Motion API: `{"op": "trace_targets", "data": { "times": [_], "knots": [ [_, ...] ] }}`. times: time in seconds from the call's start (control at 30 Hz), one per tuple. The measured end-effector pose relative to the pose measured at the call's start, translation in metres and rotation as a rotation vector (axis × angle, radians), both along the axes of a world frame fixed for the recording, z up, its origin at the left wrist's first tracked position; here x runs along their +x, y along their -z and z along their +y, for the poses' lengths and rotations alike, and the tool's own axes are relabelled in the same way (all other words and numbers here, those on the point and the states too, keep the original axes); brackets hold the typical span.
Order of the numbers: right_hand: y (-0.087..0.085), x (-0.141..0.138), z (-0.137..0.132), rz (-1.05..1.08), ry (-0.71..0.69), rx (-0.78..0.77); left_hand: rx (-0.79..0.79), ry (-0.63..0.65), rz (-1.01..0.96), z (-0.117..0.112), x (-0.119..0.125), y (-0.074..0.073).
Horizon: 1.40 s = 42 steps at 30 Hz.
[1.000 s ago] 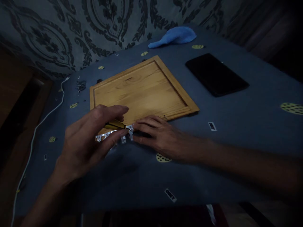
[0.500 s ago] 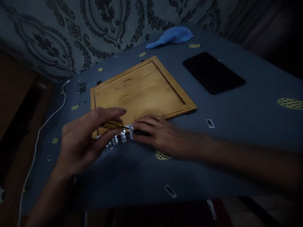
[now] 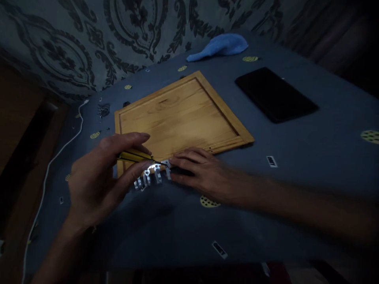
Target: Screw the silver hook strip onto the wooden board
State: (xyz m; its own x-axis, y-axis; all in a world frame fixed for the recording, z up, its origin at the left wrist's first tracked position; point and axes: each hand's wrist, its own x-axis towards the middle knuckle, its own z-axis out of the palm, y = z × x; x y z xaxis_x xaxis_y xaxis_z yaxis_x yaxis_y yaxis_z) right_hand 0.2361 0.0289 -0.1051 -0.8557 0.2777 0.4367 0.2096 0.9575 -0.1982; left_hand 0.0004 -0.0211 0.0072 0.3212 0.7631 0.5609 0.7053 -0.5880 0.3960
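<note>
My left hand [image 3: 103, 173] is closed around the yellow-and-black handle of a screwdriver [image 3: 133, 156], thumb below and fingers above. The screwdriver's thin shaft slants right, its tip at the right end of a shiny metal hook rack [image 3: 156, 169] with several curved hooks. This rack lies along the near edge of a framed wooden board [image 3: 177, 114], its hooks hanging past the edge. At the rack's right end, my right hand [image 3: 204, 169] presses on the board's edge, fingertips against the metal and thumb side lower down. The exact contact of the tip is too small to make out.
Behind the board lies a blue cloth [image 3: 220, 46]. A black tablet-like slab [image 3: 275, 94] is on the right. Small dark metal pieces [image 3: 103, 110] lie at the back left, near a white cable [image 3: 63, 148]. A patterned wall [image 3: 130, 31] borders the grey-blue tablecloth [image 3: 166, 236].
The view has shifted slightly. My left hand has drawn a little to the left, showing more of the screwdriver's handle and the hooks. My right hand stays at the rack's end.
</note>
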Motion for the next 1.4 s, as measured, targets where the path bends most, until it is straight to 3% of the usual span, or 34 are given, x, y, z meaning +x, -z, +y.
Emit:
{"op": "trace_targets", "data": {
  "times": [0.33,0.7,1.23,1.4],
  "knots": [
    [0.0,-0.001,0.001,-0.039,0.01,-0.017,-0.005,-0.03,0.117,0.006,-0.005,0.003],
    [0.001,-0.001,0.0,-0.031,0.011,-0.03,-0.072,-0.035,-0.011,0.001,0.005,0.011],
    [0.002,0.0,0.0,-0.015,0.019,-0.009,-0.11,0.048,0.049,0.0,0.009,0.004],
    [0.0,0.0,0.0,-0.035,0.027,-0.008,-0.156,0.006,0.012,-0.002,0.007,0.003]
  ]
}}
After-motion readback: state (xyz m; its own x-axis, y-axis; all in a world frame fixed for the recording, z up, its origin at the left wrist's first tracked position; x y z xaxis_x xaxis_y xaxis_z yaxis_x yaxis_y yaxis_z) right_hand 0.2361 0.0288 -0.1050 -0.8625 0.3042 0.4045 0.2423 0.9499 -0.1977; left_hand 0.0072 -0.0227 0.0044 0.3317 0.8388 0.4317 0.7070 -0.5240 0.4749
